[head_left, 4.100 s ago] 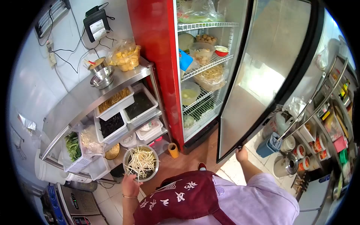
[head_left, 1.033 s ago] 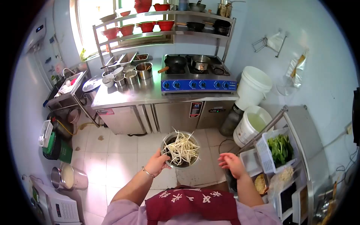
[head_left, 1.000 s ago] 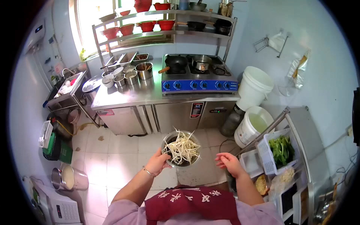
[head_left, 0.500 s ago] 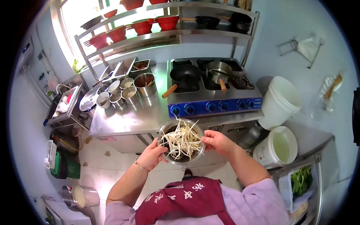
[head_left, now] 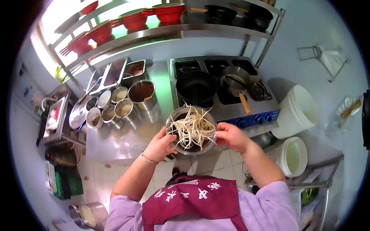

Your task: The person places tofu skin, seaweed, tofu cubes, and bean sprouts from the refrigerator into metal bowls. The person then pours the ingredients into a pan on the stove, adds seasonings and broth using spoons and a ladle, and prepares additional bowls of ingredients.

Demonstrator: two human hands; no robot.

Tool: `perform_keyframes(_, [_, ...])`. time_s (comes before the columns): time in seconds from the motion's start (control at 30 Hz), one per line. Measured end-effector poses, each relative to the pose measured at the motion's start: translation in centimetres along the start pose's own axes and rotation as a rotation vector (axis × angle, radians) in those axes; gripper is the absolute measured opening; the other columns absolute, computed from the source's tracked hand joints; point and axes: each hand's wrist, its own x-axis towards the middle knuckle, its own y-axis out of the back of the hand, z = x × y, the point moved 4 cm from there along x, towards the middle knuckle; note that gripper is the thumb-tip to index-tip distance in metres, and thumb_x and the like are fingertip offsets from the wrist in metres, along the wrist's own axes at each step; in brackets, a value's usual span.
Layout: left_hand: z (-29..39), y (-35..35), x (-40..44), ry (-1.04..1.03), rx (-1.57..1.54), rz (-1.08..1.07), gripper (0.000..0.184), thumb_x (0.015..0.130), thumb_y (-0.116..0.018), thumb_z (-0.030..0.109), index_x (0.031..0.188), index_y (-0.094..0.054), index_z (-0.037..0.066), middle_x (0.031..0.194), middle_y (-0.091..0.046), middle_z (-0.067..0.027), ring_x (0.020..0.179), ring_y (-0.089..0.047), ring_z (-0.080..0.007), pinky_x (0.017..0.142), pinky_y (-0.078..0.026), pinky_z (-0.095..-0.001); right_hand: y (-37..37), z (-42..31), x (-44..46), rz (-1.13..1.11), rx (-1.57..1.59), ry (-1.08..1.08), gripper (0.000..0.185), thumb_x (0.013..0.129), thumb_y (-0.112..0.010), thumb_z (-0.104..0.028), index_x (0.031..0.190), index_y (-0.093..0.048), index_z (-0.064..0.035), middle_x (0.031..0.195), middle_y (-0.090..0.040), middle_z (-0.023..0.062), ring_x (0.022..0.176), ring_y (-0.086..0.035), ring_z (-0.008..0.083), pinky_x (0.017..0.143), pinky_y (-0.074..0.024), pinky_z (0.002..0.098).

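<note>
A round metal bowl is held up in front of the stove, over the counter's front edge. Bean sprouts fill it, with something dark underneath. My left hand grips the bowl's left rim, thumb over the edge, a bracelet on the wrist. On the right rim, my right hand holds with thumb and fingers pinched. Just beyond the bowl, a black wok sits on the stove. A metal pot with a wooden handle stands on the burner to its right.
On the steel counter stand several seasoning pots and rectangular trays. Above runs a shelf with red bowls and black pans. White buckets stand right of the stove, a sink at far left.
The view has moved from the fridge to the stove and closer to the counter. My right hand, earlier on the fridge door and then free, has taken the bowl's right rim.
</note>
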Motion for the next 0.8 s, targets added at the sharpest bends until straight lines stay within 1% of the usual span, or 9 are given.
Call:
perform_keyframes(0.2, [3.7, 1.2, 5.8, 0.099, 0.011, -0.259, 0.043, 0.089, -0.047, 0.012, 0.129, -0.036, 0.001, 0.106, -0.057, -0.0085, 0.081, -0.059, -0.0159, 0.064, -0.05, -0.0311, 0.5, -2.5, 1.5, 0.228, 0.074, 0.04, 0.014, 0.088, -0.052, -0.015, 0.096, -0.055, -0.0041, 0.089, -0.062, 0.006, 0.078, -0.061, 0.0147, 0.074, -0.0509, 0.0305])
perform_keyframes(0.3, [5.7, 2.8, 7.7, 0.041, 0.032, -0.413, 0.041, 0.09, -0.047, 0.015, 0.128, -0.037, -0.001, 0.106, -0.056, -0.0087, 0.081, -0.059, -0.0153, 0.067, -0.049, -0.0302, 0.4, -4.6, 2.3, 0.345, 0.15, 0.038, 0.014, 0.088, -0.052, -0.014, 0.097, -0.054, -0.0038, 0.091, -0.063, 0.0076, 0.079, -0.062, 0.0164, 0.075, -0.0508, 0.0317])
perform_keyframes(0.37, [6.1, 5.0, 9.9, -0.003, 0.083, -0.422, 0.042, 0.09, -0.049, 0.018, 0.126, -0.039, -0.002, 0.109, -0.056, -0.0093, 0.083, -0.058, -0.0155, 0.069, -0.049, -0.029, 1.2, -5.8, 2.7, 0.396, 0.136, 0.101, 0.017, 0.087, -0.052, -0.014, 0.099, -0.054, -0.0031, 0.091, -0.063, 0.0064, 0.078, -0.062, 0.0165, 0.068, -0.0509, 0.0308])
perform_keyframes(0.43, [4.5, 9.4, 13.9, -0.049, 0.208, -0.115, 0.045, 0.089, -0.052, 0.021, 0.124, -0.04, -0.004, 0.109, -0.056, -0.01, 0.084, -0.058, -0.0164, 0.073, -0.048, -0.028, 2.1, -7.6, 3.4, 0.513, 0.104, 0.122, 0.015, 0.087, -0.052, -0.015, 0.098, -0.055, -0.0042, 0.084, -0.061, 0.0035, 0.072, -0.06, 0.0139, 0.064, -0.0512, 0.0283])
perform_keyframes(0.5, [1.8, 10.6, 15.8, -0.021, 0.288, -0.082, 0.038, 0.09, -0.053, 0.02, 0.12, -0.046, 0.0, 0.104, -0.058, -0.0083, 0.083, -0.058, -0.0155, 0.073, -0.047, -0.0263, 4.5, -8.7, 4.5, 0.556, 0.022, 0.143, 0.012, 0.087, -0.053, -0.015, 0.093, -0.055, -0.0045, 0.086, -0.063, 0.0064, 0.073, -0.062, 0.0149, 0.065, -0.0526, 0.0281])
perform_keyframes(0.6, [-0.5, 8.6, 16.3, 0.153, 0.198, -0.077, 0.039, 0.089, -0.055, 0.022, 0.121, -0.046, 0.001, 0.098, -0.06, -0.0093, 0.072, -0.056, -0.0133, 0.068, -0.048, -0.0266, 6.6, -10.4, 7.4, 0.639, -0.042, 0.146, 0.011, 0.086, -0.054, -0.015, 0.089, -0.055, -0.0052, 0.082, -0.061, 0.0042, 0.069, -0.06, 0.0128, 0.064, -0.0521, 0.0267])
perform_keyframes(0.67, [-0.3, 6.1, 15.0, 0.378, 0.1, -0.232, 0.035, 0.088, -0.056, 0.024, 0.114, -0.047, 0.002, 0.087, -0.058, -0.0083, 0.062, -0.053, -0.0119, 0.058, -0.048, -0.0268, 8.0, -10.6, 9.7, 0.721, -0.116, 0.164, 0.011, 0.084, -0.054, -0.014, 0.086, -0.057, -0.003, 0.082, -0.061, 0.0047, 0.069, -0.061, 0.0138, 0.062, -0.0522, 0.0272])
perform_keyframes(0.7, [-0.8, 6.1, 15.4, 0.372, 0.097, -0.24, 0.035, 0.088, -0.056, 0.024, 0.114, -0.047, 0.002, 0.087, -0.058, -0.0083, 0.062, -0.053, -0.0119, 0.058, -0.048, -0.0268, 8.0, -10.8, 10.7, 0.725, -0.124, 0.168, 0.011, 0.084, -0.054, -0.014, 0.086, -0.057, -0.003, 0.082, -0.061, 0.0047, 0.069, -0.061, 0.0138, 0.062, -0.0522, 0.0272])
perform_keyframes(0.8, [-1.8, 6.4, 16.4, 0.256, 0.268, -0.215, 0.02, 0.088, -0.054, 0.023, 0.09, -0.046, 0.005, 0.071, -0.05, -0.0033, 0.055, -0.051, -0.0122, 0.048, -0.045, -0.0268, 6.2, -12.2, 13.1, 0.871, -0.504, 0.192, 0.017, 0.082, -0.055, -0.012, 0.083, -0.06, 0.0041, 0.076, -0.06, 0.0078, 0.075, -0.063, 0.0182, 0.057, -0.0526, 0.0321])
